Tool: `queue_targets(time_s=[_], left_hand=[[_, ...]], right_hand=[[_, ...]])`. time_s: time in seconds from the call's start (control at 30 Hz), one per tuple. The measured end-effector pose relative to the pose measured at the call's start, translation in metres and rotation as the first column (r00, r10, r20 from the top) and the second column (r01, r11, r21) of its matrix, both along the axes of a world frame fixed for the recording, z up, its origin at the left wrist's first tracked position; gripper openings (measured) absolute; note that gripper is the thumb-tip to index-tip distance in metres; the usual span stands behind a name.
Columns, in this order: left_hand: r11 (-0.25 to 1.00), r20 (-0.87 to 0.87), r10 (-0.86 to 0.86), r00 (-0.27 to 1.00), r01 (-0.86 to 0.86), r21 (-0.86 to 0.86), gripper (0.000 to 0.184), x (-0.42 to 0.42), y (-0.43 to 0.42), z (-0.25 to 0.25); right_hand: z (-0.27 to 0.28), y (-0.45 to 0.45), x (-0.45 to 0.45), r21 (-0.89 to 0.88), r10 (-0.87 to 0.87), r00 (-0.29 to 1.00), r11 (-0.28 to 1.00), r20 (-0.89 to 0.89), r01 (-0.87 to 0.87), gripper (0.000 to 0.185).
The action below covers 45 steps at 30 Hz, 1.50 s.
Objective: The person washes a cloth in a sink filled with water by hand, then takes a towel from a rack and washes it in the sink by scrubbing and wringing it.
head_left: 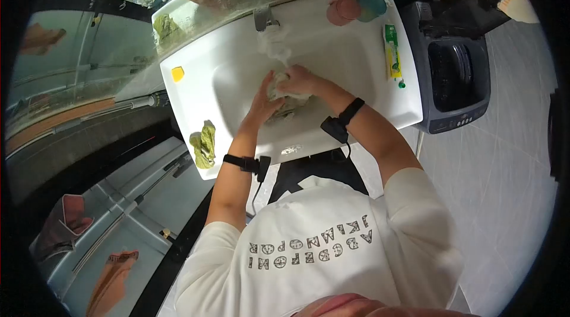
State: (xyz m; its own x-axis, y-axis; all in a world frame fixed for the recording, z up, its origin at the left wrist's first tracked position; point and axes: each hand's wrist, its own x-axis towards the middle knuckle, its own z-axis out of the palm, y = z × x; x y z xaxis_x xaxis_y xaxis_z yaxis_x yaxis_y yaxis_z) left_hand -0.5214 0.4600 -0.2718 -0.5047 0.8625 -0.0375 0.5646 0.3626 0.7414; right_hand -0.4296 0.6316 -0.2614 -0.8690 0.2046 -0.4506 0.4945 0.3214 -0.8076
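Observation:
In the white washbasin (199, 115), my left hand (265, 103) and my right hand (301, 80) are close together on a wet, whitish cloth (291, 95). My fingers curl round the cloth from both sides. Part of it is bunched between the hands, and a darker, crumpled portion (288, 110) lies below them; whether it is the same piece I cannot tell. Water streams from the tap (265, 19) just beyond my hands. A black strap with a small device sits on each forearm.
A yellow soap bar (177, 74) and a crumpled green cloth (203, 145) lie on the basin's left ledge. On the right are a pink cup (343, 10), a teal cup (372, 7) and a green-yellow tube (392, 53). A dark washing machine (457, 79) stands open at right.

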Motion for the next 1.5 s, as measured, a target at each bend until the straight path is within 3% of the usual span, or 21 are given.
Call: queue_targets(time_s=[0.07, 0.2, 0.27, 0.33, 0.43, 0.53, 0.6, 0.63, 0.67, 0.7, 0.73, 0.77, 0.83, 0.93, 0.97, 1.1, 1.27, 1.33, 1.4, 1.47, 1.5], left_hand=[[0.975, 0.569, -0.039, 0.822, 0.157, -0.160, 0.066, -0.004, 0.019, 0.019], [0.937, 0.659, -0.026, 0.752, 0.248, -0.246, 0.064, -0.033, 0.017, 0.015], [0.916, 0.938, 0.221, 0.266, -0.386, -0.106, 0.053, -0.033, -0.008, 0.007], [0.852, 0.991, 0.121, 0.065, -0.518, -0.070, 0.049, -0.027, -0.010, 0.029], [0.733, 0.979, 0.051, -0.195, -0.658, -0.170, 0.044, -0.022, 0.004, 0.015], [0.708, 0.925, 0.108, -0.365, -0.625, -0.329, 0.041, -0.018, 0.008, -0.073], [0.852, 0.372, -0.509, -0.776, -0.392, 0.348, 0.044, -0.017, 0.012, -0.122], [0.852, 0.371, -0.508, -0.777, -0.392, 0.347, 0.044, -0.011, 0.018, -0.113], [0.773, -0.358, -0.628, -0.691, -0.608, -0.180, 0.044, -0.002, 0.028, -0.104], [0.728, -0.049, -0.672, -0.738, -0.647, -0.227, 0.044, 0.005, 0.038, -0.098], [0.775, 0.670, -0.433, -0.603, -0.628, -0.064, 0.043, 0.013, 0.038, -0.090], [0.800, 0.932, -0.104, -0.348, -0.585, -0.129, 0.043, 0.021, 0.042, -0.077], [0.860, 0.981, 0.193, 0.009, -0.482, -0.165, 0.043, 0.024, 0.047, -0.070], [0.997, 0.477, 0.017, 0.879, 0.018, -0.069, 0.042, 0.016, 0.032, -0.074], [0.982, 0.202, -0.145, 0.969, 0.167, -0.094, 0.041, 0.013, 0.027, -0.079], [0.909, -0.293, -0.418, 0.860, 0.395, -0.135, 0.040, 0.007, 0.017, -0.089], [0.931, 0.254, -0.335, 0.907, 0.279, 0.234, 0.044, 0.021, 0.019, -0.072], [0.990, 0.746, -0.016, 0.665, -0.095, 0.106, 0.041, 0.036, 0.036, -0.031], [0.939, 0.960, 0.189, 0.207, -0.324, -0.115, 0.040, 0.044, 0.053, 0.000], [0.895, 0.970, 0.212, -0.122, -0.374, -0.243, 0.039, 0.042, 0.047, -0.010], [0.881, 0.951, 0.208, -0.228, -0.379, -0.283, 0.038, 0.039, 0.048, -0.014]], right_hand=[[0.007, -0.002, -0.004, -0.136, 0.063, 0.993, 0.988, -0.102, -0.077, 0.046], [0.001, 0.027, 0.015, -0.165, 0.115, 0.991, 0.978, -0.075, -0.126, 0.048], [-0.018, 0.034, 0.031, -0.166, 0.184, 0.981, 0.971, 0.057, -0.173, 0.048], [-0.038, 0.039, 0.039, -0.199, 0.001, 0.995, 0.980, 0.098, 0.019, 0.051], [-0.066, 0.004, 0.028, -0.494, -0.459, 0.863, 0.812, -0.210, 0.312, 0.053], [-0.001, -0.062, 0.016, -0.227, -0.452, 0.874, 0.883, -0.176, 0.411, 0.054], [0.013, -0.081, 0.003, -0.017, -0.382, 0.886, 0.920, -0.263, 0.391, 0.055], [0.007, -0.087, -0.005, 0.066, -0.399, 0.894, 0.906, -0.202, 0.419, 0.053], [0.000, -0.088, -0.008, 0.150, -0.419, 0.896, 0.886, -0.143, 0.439, 0.052], [-0.004, -0.078, -0.009, 0.148, -0.421, 0.896, 0.886, -0.141, 0.439, 0.052], [-0.008, -0.061, -0.010, 0.188, -0.441, 0.888, 0.868, -0.132, 0.459, 0.048], [-0.006, -0.058, -0.009, 0.208, -0.453, 0.882, 0.858, -0.127, 0.470, 0.047], [0.007, -0.059, -0.012, 0.260, -0.474, 0.880, 0.845, -0.042, 0.467, 0.047], [0.025, -0.086, -0.009, 0.353, -0.392, 0.920, 0.861, 0.002, 0.366, 0.048], [0.019, -0.081, -0.008, 0.382, -0.346, 0.938, 0.864, -0.020, 0.327, 0.047], [-0.007, -0.043, -0.015, 0.375, -0.215, 0.971, 0.913, 0.102, 0.163, 0.044], [-0.028, -0.061, -0.009, 0.666, -0.204, 0.971, 0.707, -0.127, 0.236, 0.040], [-0.055, -0.066, -0.007, 0.785, -0.130, 0.954, 0.544, -0.269, 0.296, 0.040], [-0.041, -0.061, -0.013, 0.822, -0.081, 0.936, 0.457, -0.343, 0.340, 0.041], [0.019, -0.050, -0.015, 0.153, -0.562, 0.824, 0.810, -0.073, 0.566, 0.046], [0.020, -0.062, -0.013, 0.162, -0.558, 0.826, 0.811, -0.073, 0.562, 0.046]])
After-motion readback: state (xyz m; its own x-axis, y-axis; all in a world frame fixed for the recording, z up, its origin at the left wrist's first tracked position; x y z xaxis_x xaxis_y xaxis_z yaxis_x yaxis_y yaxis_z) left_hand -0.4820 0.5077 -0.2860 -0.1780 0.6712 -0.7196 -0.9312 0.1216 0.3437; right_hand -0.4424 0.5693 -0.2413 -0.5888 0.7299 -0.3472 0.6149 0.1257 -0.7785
